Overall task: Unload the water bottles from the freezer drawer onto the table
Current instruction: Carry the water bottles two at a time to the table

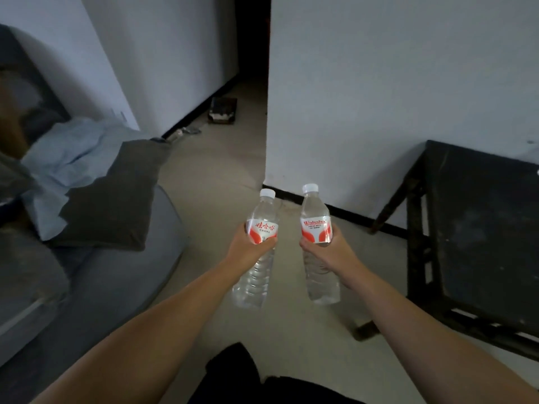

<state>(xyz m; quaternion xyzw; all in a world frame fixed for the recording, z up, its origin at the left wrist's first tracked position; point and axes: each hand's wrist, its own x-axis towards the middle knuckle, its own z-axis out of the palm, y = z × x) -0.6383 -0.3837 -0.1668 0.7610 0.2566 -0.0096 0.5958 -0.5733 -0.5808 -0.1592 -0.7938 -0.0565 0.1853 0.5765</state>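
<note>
Out in front of the person, both hands are up over the pale floor [221, 176], and each one has a water bottle in it. The left hand [248, 249] has its fingers [268, 242] curled round the left bottle [256, 258], right on the red and white label. The right hand [329, 252] holds the right bottle [318, 246] the same way, with its fingers wrapped round the label band.

Both bottles stand almost straight up, with their white caps on top. They are near each other but do not touch. Each one looks full of clear water up to the neck, so I think they will feel a bit heavy for their size. The plastic is thin and ribbed low down, so it may dent if squeezed hard. If they came out of a freezer, they could be cold and wet and slip a little. The middle, by the label, looks like a good place to hold.

A dark counter [481, 217] stands just to the right, by the white wall [393, 83]. I think the bottles should go there. No freezer drawer shows here. A grey sofa [122, 272] with cushions sits on the left.
</note>
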